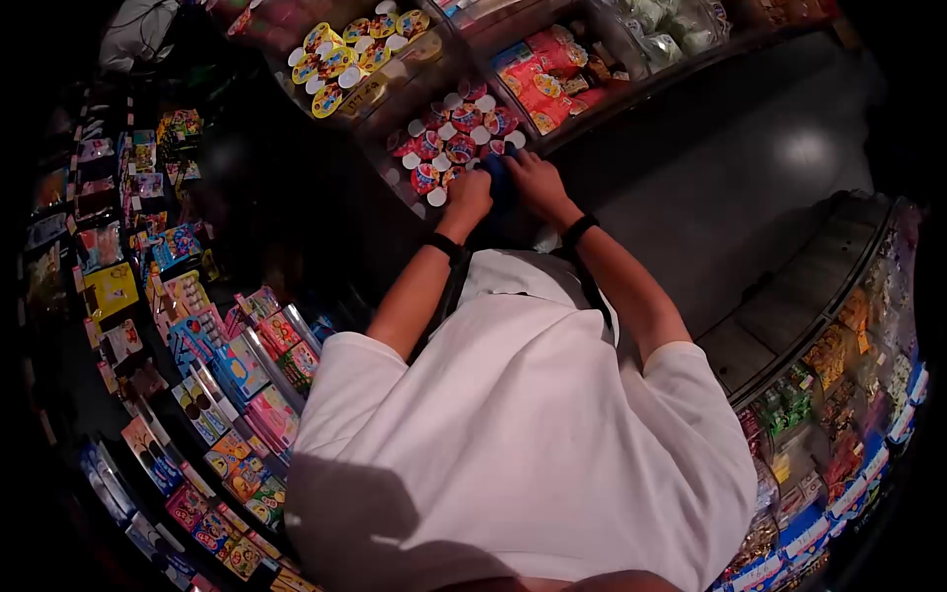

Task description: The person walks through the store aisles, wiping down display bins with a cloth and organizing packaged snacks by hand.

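Note:
Both hands are at the near edge of a clear bin (402, 187) of small red-and-blue lidded snack cups (461, 148) with white round parts. Between them is a dark blue, soft-looking item (502, 184), whose kind I cannot make out. My left hand (469, 200) is closed, knuckles up, at the left side of the blue item. My right hand (541, 184) has its fingers bent over the right side of it. The fingertips of both hands are partly hidden. A dark band circles each wrist.
Beyond lie a bin of yellow-lidded cups (335, 67) and a compartment of red snack packets (548, 74). Shelves of packaged sweets (237, 375) curve along the left. Bins of wrapped candy (838, 385) line the right, past a dark ledge (804, 286). Grey floor (710, 178) shows at right.

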Tool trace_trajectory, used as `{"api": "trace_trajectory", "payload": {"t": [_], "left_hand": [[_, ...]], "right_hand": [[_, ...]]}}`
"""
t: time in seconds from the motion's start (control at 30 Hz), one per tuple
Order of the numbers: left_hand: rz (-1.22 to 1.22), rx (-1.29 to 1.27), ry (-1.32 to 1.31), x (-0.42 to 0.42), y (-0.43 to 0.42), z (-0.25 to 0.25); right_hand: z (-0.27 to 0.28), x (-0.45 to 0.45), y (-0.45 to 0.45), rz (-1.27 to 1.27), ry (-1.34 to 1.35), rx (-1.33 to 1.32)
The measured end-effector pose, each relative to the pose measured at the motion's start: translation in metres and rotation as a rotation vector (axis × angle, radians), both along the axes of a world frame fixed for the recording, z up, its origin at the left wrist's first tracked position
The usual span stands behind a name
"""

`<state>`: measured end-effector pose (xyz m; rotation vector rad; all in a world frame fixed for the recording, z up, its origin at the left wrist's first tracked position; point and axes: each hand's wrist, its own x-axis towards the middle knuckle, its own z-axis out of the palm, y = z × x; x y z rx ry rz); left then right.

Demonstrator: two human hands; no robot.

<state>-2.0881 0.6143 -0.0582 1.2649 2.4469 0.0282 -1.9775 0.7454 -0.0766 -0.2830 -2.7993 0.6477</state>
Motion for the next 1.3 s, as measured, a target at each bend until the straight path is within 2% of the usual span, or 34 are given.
{"api": "trace_trajectory", "payload": {"t": [0.07, 0.2, 0.27, 0.33, 0.4, 0.47, 0.5, 0.57, 0.6, 0.63, 0.7, 0.73, 0.8, 0.87, 0.9, 0.93, 0.97, 1.0, 1.03, 1.07, 1.2, 1.23, 1.3], "left_hand": [[0.0, 0.097, 0.018, -0.001, 0.018, -0.028], [0.017, 0.252, 0.074, 0.009, 0.038, -0.036], [0.03, 0.306, 0.143, 0.011, 0.028, -0.032], [0.122, 0.158, 0.113, 0.013, 0.014, -0.024], [0.117, -0.09, 0.102, 0.01, -0.002, -0.013], [0.098, -0.24, 0.052, 0.002, -0.017, -0.008], [0.089, -0.251, 0.019, -0.003, -0.025, -0.02], [0.104, -0.246, 0.02, -0.004, -0.021, -0.008], [-0.021, -0.26, -0.003, -0.012, -0.018, -0.011], [0.049, -0.261, -0.049, -0.013, -0.006, -0.009], [-0.017, -0.153, -0.15, -0.019, 0.018, 0.011], [-0.046, -0.132, -0.214, -0.023, 0.033, 0.012], [-0.115, 0.038, -0.28, -0.03, 0.068, 0.015], [-0.12, 0.227, -0.502, -0.028, 0.11, 0.06], [-0.069, 0.373, -0.576, -0.023, 0.125, 0.058], [-0.174, 0.492, -0.472, -0.017, 0.136, 0.068], [-0.282, 0.478, -0.353, -0.014, 0.147, 0.061], [-0.367, 0.473, -0.231, -0.01, 0.158, 0.05], [-0.384, 0.547, -0.27, -0.004, 0.168, 0.039], [-0.403, 0.622, -0.315, 0.0, 0.174, 0.028], [-0.406, 0.471, -0.358, 0.005, 0.183, 0.001], [-0.382, 0.476, -0.36, 0.004, 0.182, -0.007], [-0.377, 0.517, -0.352, 0.001, 0.177, -0.01]], "right_hand": [[0.006, 0.009, 0.02, -0.06, -0.071, -0.03], [-0.006, 0.025, 0.045, -0.052, -0.01, -0.102], [0.003, 0.025, 0.04, -0.058, -0.102, -0.192], [0.002, 0.018, 0.031, 0.031, -0.189, -0.19], [-0.003, 0.011, 0.013, 0.164, -0.24, -0.107], [0.002, 0.009, -0.01, 0.257, -0.295, -0.161], [-0.003, 0.01, -0.017, 0.354, -0.368, -0.159], [-0.022, 0.015, -0.02, 0.482, -0.437, -0.146], [-0.034, 0.014, -0.014, 0.487, -0.53, -0.198], [-0.039, 0.013, 0.001, 0.589, -0.442, -0.246], [-0.006, 0.016, 0.028, 0.366, -0.497, -0.534], [-0.013, 0.019, 0.047, 0.344, -0.423, -0.574], [-0.033, 0.032, 0.078, 0.1, -0.145, -0.776], [-0.017, 0.038, 0.106, -0.377, -0.107, -1.158], [-0.012, 0.041, 0.126, -0.504, -0.059, -1.032], [-0.01, 0.049, 0.146, -0.624, -0.039, -0.899], [-0.013, 0.053, 0.158, -0.656, -0.049, -0.886], [-0.019, 0.05, 0.169, -0.617, 0.081, -0.824], [-0.017, 0.048, 0.173, -0.574, 0.209, -0.769], [-0.014, 0.046, 0.175, -0.523, 0.105, -0.76], [-0.033, 0.034, 0.149, -0.433, -0.162, -0.652], [-0.038, 0.037, 0.149, -0.414, -0.186, -0.777], [-0.039, 0.035, 0.154, -0.466, -0.203, -0.809]]}}
